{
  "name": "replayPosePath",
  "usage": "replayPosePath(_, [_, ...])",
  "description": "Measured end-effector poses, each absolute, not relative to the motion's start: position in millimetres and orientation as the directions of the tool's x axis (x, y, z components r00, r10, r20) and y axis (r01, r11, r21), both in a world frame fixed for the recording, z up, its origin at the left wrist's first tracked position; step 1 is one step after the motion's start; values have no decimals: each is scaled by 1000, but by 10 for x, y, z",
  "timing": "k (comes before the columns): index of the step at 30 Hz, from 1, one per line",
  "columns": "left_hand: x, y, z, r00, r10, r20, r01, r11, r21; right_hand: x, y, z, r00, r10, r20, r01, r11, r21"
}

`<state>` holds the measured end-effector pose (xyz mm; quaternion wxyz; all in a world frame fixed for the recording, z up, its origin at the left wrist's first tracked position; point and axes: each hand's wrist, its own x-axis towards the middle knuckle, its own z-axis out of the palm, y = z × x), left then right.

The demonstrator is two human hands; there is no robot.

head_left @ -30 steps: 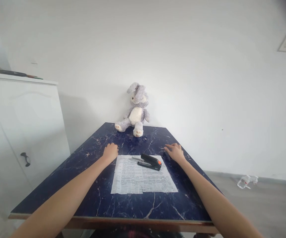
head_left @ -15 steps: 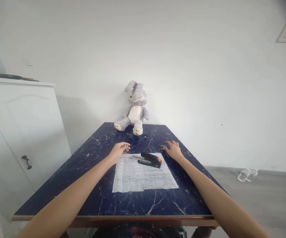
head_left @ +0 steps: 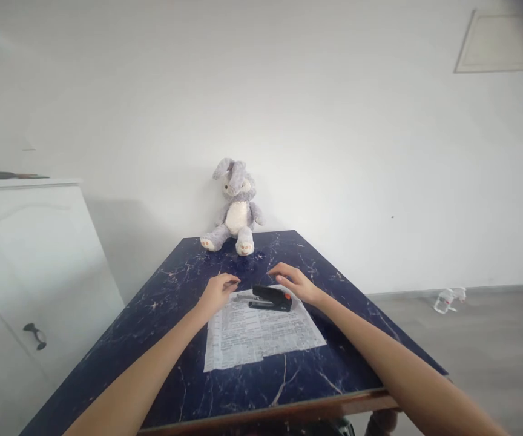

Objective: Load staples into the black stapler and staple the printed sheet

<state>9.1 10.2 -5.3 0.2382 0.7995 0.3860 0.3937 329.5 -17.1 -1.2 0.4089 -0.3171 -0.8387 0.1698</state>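
Note:
A black stapler [head_left: 270, 298] with an orange patch at its rear lies on a printed sheet of paper [head_left: 243, 336]. A metal part juts from its left end. My left hand [head_left: 218, 292] is at the sheet's upper left edge, its fingers pressed together just left of the stapler. What they hold, if anything, is hidden. Beyond the stapler's right end, my right hand [head_left: 298, 283] hovers low with fingers stretched out to the left. Nothing shows in it, and it appears apart from the stapler.
The dark blue marbled table [head_left: 284, 378] carries the paper. A grey plush rabbit [head_left: 238, 209] sits at its far edge against the wall. To the left stands a white cabinet [head_left: 39, 254] with a dark handle. A white plastic item [head_left: 448, 300] lies on the floor at right.
My right hand has moved left, closer to the stapler. My left hand has turned slightly, and the small grey thing at its fingertips no longer shows. The view has shifted and tilted.

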Motion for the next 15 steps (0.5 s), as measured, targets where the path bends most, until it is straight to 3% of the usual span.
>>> replayPosePath(3, [145,0,10,496,732,466,447,-676,587,3197,-298,33,-661,546,516,338,829,-445])
replayPosePath(5, [179,-39,29,523,733,435,458,-672,582,3191,-321,14,-716,522,464,359,845,-396])
replayPosePath(10, [232,-24,-11,582,732,354,476,-660,582,3236,-278,-48,-742,522,421,379,845,-378])
replayPosePath(15, [247,-6,-46,524,775,352,484,-612,626,3233,-269,-30,-742,513,431,387,853,-349])
